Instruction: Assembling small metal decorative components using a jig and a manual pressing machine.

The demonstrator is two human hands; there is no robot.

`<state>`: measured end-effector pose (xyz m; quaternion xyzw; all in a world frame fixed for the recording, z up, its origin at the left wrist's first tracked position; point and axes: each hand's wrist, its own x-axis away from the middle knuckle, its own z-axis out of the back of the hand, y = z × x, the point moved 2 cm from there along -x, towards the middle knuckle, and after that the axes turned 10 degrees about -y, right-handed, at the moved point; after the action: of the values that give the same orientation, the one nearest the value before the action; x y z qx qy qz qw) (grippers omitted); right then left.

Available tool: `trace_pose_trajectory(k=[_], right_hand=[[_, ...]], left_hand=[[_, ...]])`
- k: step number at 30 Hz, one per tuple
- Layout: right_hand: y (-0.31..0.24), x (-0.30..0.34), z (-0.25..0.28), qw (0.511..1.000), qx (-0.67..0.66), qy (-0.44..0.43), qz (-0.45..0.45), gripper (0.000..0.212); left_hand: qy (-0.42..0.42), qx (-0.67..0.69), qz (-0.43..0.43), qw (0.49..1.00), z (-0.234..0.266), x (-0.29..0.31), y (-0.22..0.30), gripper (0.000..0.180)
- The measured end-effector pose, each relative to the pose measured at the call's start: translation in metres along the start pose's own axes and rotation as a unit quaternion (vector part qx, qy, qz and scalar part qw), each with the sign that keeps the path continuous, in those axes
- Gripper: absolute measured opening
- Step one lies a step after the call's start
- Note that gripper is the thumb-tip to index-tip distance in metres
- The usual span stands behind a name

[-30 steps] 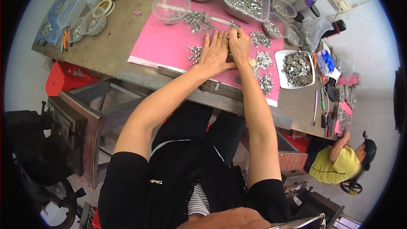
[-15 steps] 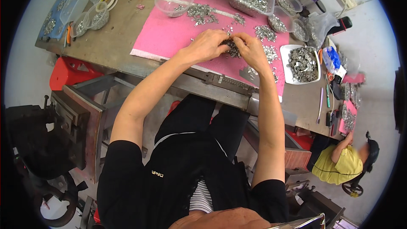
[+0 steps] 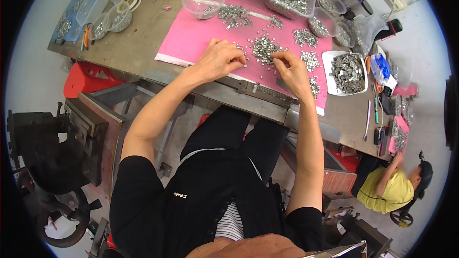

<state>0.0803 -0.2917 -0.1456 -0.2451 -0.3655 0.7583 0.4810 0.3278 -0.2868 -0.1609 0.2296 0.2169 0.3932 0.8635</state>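
Observation:
A pile of small silvery metal pieces [image 3: 265, 49] lies on the pink cloth [image 3: 179, 43] between my two hands. My left hand [image 3: 219, 61] rests at the left of the pile, its fingers curled together with the thumb. A few loose pieces lie by its fingertips, and what it holds, if anything, is hidden. At the pile's right edge my right hand [image 3: 292, 71] has its thumb and forefinger drawn into a pinch. Anything between those fingertips is too small to name. Smaller heaps [image 3: 306, 37] of similar pieces are spread around on the cloth.
A white dish [image 3: 327, 79] full of metal parts stands right of the cloth. Clear plastic tubs [image 3: 288, 12] of pieces line the back, with a nearly bare round tub [image 3: 203, 2] at back left. A metal fixture [image 3: 267, 91] runs along the table's front edge. Another person [image 3: 389, 186] sits far right.
Both hands have moved apart, away from the dark cluster they held together. The pile now lies loose and uncovered between them. The whole view has shifted slightly.

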Motion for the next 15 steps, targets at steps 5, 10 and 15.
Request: trace_pose_trajectory(k=[5, 10, 15], right_hand=[[-0.013, 0.016, -0.007, 0.999, -0.021, -0.030, 0.002, 0.014], [-0.016, 0.023, -0.008, 0.996, -0.006, -0.087, 0.020, 0.014], [-0.012, 0.022, -0.016, 0.993, 0.022, -0.112, -0.002, 0.014]], left_hand=[[0.001, -0.079, -0.031, 0.996, -0.009, 0.001, -0.002, 0.011], [-0.016, -0.052, -0.004, 0.999, -0.010, 0.001, -0.002, 0.009], [-0.005, -0.043, 0.009, 0.999, -0.011, 0.002, -0.003, 0.010]])
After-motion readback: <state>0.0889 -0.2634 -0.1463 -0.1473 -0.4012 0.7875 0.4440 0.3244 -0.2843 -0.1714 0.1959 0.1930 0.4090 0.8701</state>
